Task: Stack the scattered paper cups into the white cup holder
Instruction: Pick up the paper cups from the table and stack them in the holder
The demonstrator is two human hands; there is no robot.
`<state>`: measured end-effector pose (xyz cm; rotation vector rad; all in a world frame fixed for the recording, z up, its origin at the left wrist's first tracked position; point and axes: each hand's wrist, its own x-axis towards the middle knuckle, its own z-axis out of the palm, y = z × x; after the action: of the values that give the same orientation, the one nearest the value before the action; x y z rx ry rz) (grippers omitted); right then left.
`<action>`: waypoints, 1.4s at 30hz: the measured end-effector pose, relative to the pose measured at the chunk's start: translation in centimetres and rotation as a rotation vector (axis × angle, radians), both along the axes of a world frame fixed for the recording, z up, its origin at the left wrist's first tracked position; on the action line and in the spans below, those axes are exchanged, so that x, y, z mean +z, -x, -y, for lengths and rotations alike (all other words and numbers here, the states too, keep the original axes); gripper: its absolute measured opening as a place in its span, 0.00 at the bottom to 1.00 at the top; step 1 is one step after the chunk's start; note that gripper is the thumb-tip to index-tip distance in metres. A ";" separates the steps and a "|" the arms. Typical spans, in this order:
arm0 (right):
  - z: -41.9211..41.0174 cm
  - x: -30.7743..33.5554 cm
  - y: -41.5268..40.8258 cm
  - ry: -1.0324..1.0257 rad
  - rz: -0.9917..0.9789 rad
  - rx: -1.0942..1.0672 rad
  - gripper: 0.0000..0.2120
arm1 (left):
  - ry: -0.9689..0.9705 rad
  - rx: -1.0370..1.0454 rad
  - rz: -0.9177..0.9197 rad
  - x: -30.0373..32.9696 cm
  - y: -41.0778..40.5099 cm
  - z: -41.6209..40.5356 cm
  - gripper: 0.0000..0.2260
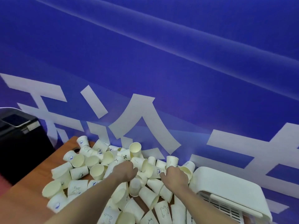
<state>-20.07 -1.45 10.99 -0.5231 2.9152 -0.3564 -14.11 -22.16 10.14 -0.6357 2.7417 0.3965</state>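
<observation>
The paper cups (97, 171) lie in a big messy pile on the wooden table (24, 201). It looks best to pick one cup at a time and slip it into the next. The left hand (125, 171) reaches in with curled fingers; I cannot tell what it holds. The right hand (175, 175) looks the same. The white cup holder (226, 185) sits just right of the pile

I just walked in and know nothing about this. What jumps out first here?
A big heap of pale paper cups sprawls across the wooden table, most tipped on their sides. Two bare hands reach into its middle, the left hand and the right hand. Behind rises a blue banner with large white characters, and a white cup holder sits at the right.
</observation>
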 end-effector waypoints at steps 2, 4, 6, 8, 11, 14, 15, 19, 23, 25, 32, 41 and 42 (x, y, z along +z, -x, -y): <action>1.1 -0.6 0.8 0.003 0.023 -0.002 0.16 | 0.001 0.000 0.008 -0.7 0.9 0.9 0.16; 2.0 -1.1 1.6 -0.005 0.048 0.004 0.16 | 0.000 -0.006 0.010 -1.4 1.9 1.6 0.17; 2.9 -1.9 2.6 -0.025 0.083 0.009 0.15 | -0.022 -0.012 0.017 -2.4 2.9 2.0 0.18; 3.7 -2.9 3.5 -0.050 0.124 0.011 0.15 | -0.043 -0.020 0.042 -3.5 4.0 2.4 0.19; 4.5 -4.5 4.6 -0.063 0.173 0.019 0.14 | -0.062 -0.025 0.088 -5.1 5.5 2.9 0.20; 5.4 -6.3 5.9 -0.079 0.212 0.019 0.14 | -0.083 -0.049 0.108 -6.6 7.4 3.2 0.19; 5.7 -6.9 6.4 -0.082 0.224 0.022 0.15 | -0.091 -0.054 0.107 -7.1 8.0 3.3 0.19; 6.7 -9.0 7.8 -0.113 0.244 0.038 0.19 | -0.101 -0.078 0.108 -8.7 10.2 3.1 0.22; 7.3 -10.8 8.8 -0.131 0.260 0.051 0.18 | -0.009 -0.129 0.102 -10.1 11.4 2.8 0.23; 7.4 -11.1 9.0 -0.131 0.257 0.051 0.17 | 0.043 -0.142 0.078 -10.4 11.7 2.6 0.21; 5.8 -10.5 8.3 -0.110 0.228 0.047 0.14 | 0.115 -0.130 0.037 -9.6 10.9 1.9 0.16; 3.7 -5.7 5.7 -0.103 0.179 0.015 0.10 | 0.007 -0.061 -0.009 -4.3 7.8 1.8 0.12; 3.2 -5.0 5.2 -0.102 0.168 0.007 0.10 | -0.013 -0.057 -0.011 -3.5 7.3 1.6 0.12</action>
<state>-25.24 -4.63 5.96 -0.4642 2.7512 -0.2371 -21.41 -23.77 6.66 -0.5526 2.7582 0.4056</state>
